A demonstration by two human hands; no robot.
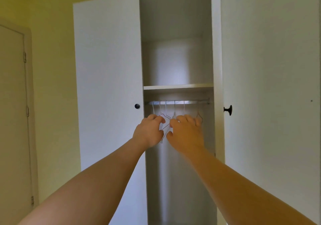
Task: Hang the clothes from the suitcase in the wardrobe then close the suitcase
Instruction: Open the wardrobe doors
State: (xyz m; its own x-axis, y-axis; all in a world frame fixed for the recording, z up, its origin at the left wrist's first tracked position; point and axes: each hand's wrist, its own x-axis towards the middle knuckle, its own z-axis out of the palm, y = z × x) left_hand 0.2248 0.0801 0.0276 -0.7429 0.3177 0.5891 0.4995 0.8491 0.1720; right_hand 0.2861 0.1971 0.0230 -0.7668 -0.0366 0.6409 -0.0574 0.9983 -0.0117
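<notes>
A white wardrobe (216, 51) stands straight ahead with both doors swung open: the left door (107, 78) carries a round black knob (137, 106), and the right door (271, 85) has a matching knob (229, 110) seen from the side. Inside, a shelf (178, 86) crosses the compartment, and just under it a metal rail (187, 102) runs from side to side. Several thin wire hangers (166, 108) hang from the rail, most of them bunched toward its left half, with one hanger (199, 115) apart at the right. Both bare forearms reach up into the wardrobe, and the hands meet at the hangers just below the rail. The left hand (149, 131) has its fingers (159, 118) curled in among the leftmost hangers, with the thumb tucked below. The right hand (186, 132) is just beside it, its fingers curled over the middle hangers and its thumb pointing toward the left hand. One tilted hanger (165, 127) slants across the narrow gap between the two hands, its lower end showing under the left thumb. The hands are blurred, so it cannot be told whether either one actually grips a wire or only touches it. To the far left, a pale room door (12, 111) is set in the yellow wall (52, 51).
</notes>
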